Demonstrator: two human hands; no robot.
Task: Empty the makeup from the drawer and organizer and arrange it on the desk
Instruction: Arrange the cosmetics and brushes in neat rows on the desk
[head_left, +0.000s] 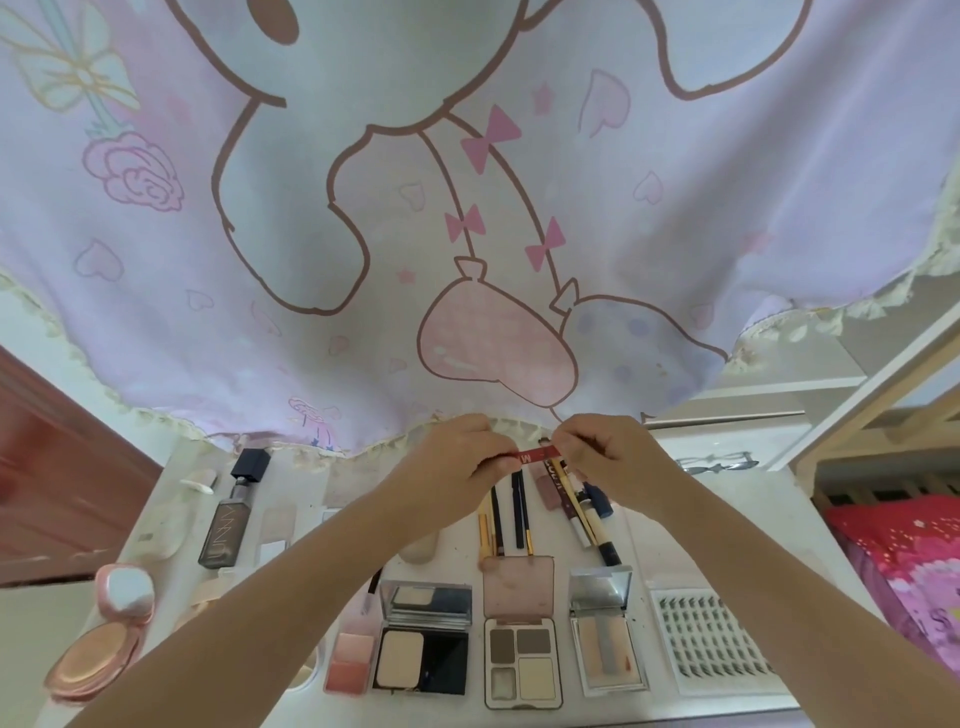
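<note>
Head view: nearest the camera, open palettes line the desk (810, 499) front edge, among them the four-pan eyeshadow palette (522, 660) and the lash tray (711, 639). Behind them lie the pencils and brushes (511, 514). Above that cluster, left hand (457, 457) and right hand (605, 462) each pinch one end of a slim red pencil (535, 455), fingers curled round it, held level over the desk. Likely checking or capping it; best laid parallel beside the other pencils, not across them.
</note>
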